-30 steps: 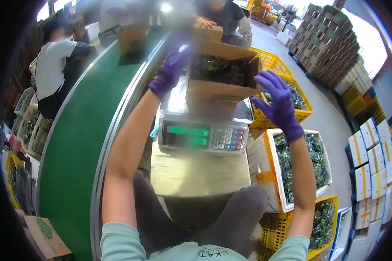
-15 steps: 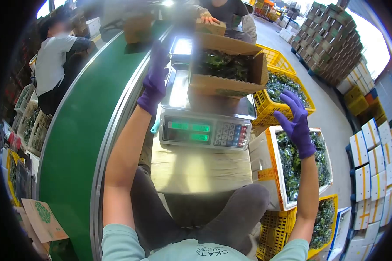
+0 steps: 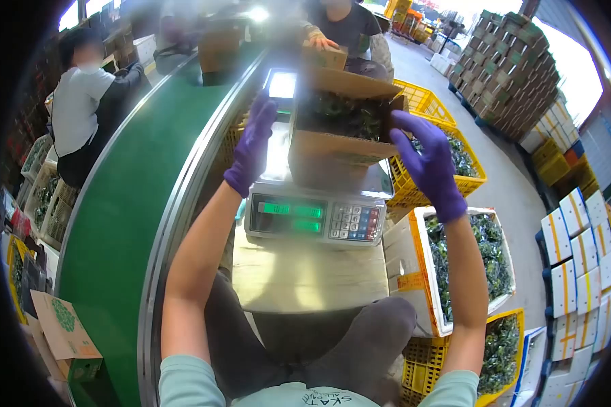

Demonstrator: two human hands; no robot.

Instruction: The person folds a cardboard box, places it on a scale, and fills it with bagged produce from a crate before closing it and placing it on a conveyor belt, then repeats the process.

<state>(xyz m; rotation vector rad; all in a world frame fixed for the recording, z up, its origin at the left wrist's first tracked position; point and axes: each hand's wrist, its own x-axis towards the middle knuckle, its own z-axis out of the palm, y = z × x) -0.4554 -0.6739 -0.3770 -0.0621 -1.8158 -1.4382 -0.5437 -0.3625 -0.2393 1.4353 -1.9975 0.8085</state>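
Note:
An open cardboard box [image 3: 339,148] with dark green leafy packs inside stands on the steel pan of a digital scale [image 3: 316,218], whose green display is lit. My left hand [image 3: 254,142], in a purple glove, is raised beside the box on its left, fingers up and holding nothing. On the right, my right hand [image 3: 429,161], also purple-gloved, has its fingers and thumb apart at the box's right edge. Whether its fingertips touch the cardboard I cannot tell.
A green conveyor belt [image 3: 125,203] runs along the left. Right of the scale are a white foam box [image 3: 414,275] and yellow crates [image 3: 478,173] of greens. Co-workers [image 3: 81,102] sit beyond the belt and behind the scale. Stacked cartons [image 3: 509,68] stand at the back right.
My right hand has moved left and up to the box's right edge. My left hand has shifted slightly right and down. The display's digits look different.

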